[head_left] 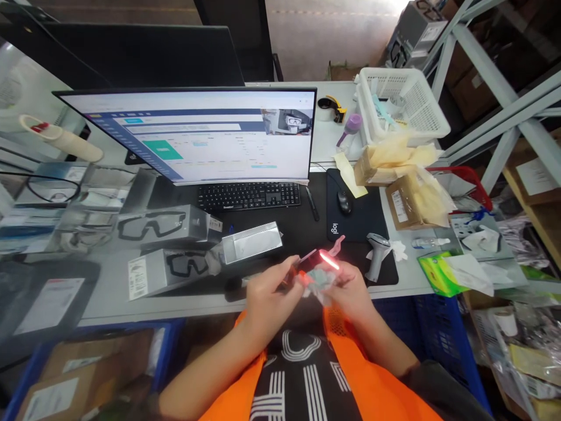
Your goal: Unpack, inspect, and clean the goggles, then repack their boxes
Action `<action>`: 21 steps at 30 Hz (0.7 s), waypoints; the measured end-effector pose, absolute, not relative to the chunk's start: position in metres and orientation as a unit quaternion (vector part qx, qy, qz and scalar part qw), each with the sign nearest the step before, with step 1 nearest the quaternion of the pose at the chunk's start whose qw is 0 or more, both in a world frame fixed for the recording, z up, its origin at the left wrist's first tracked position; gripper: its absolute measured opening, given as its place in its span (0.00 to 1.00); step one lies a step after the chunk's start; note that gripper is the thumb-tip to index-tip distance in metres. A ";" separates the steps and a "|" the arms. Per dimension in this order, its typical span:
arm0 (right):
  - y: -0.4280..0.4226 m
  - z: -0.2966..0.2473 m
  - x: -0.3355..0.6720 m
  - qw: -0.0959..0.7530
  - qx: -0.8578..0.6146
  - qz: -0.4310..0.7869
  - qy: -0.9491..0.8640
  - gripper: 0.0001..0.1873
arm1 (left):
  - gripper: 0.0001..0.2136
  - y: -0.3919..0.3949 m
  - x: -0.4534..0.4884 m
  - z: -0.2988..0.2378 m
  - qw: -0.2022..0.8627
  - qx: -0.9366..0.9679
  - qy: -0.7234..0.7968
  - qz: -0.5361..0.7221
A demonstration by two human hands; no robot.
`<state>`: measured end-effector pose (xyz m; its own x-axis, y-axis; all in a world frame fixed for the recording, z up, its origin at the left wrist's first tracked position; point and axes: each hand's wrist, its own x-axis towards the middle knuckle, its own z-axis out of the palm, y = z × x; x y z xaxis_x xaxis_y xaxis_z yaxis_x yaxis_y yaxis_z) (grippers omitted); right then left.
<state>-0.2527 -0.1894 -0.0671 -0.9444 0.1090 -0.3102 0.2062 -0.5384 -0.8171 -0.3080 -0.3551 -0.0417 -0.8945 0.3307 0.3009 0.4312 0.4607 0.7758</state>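
Close to my body, at the desk's front edge, both hands meet around a small dark, shiny item (309,257), partly hidden by my fingers; its exact kind is unclear. My left hand (274,286) pinches it from the left side. In my right hand (350,289) the fingers are closed on a crumpled white cloth (322,280) pressed against the item. A bright red light streak falls across them. Just beyond lies an open silver box tray (252,242). Two grey boxes with goggle pictures, one farther back (158,225) and one nearer (151,272), stand to the left.
A monitor (210,140) stands behind the keyboard (249,196). On the right are a mouse (344,203), a barcode scanner (376,257), small cardboard boxes (403,202), a white basket (403,117) and a green wipes pack (440,275). Blue crates (175,351) sit below the desk.
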 end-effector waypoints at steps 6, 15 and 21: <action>-0.183 -0.059 -0.259 -0.039 0.219 -0.909 0.353 0.23 | 0.16 -0.358 -0.307 -0.043 0.044 -0.227 -0.849 -0.475; -0.192 -0.050 -0.249 -0.032 0.132 -0.854 0.502 0.14 | 0.15 -0.357 -0.311 -0.036 0.061 -0.220 -0.850 -0.476; -0.186 -0.044 -0.252 -0.096 0.156 -0.868 0.461 0.17 | 0.15 -0.357 -0.309 -0.037 0.050 -0.220 -0.849 -0.477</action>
<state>-0.2516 -0.1863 -0.0442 -0.9328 0.3105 -0.1828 -0.0226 -0.5568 -0.8304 -0.3095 -0.3569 -0.0370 -0.8977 0.3266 0.2957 0.4225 0.4479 0.7880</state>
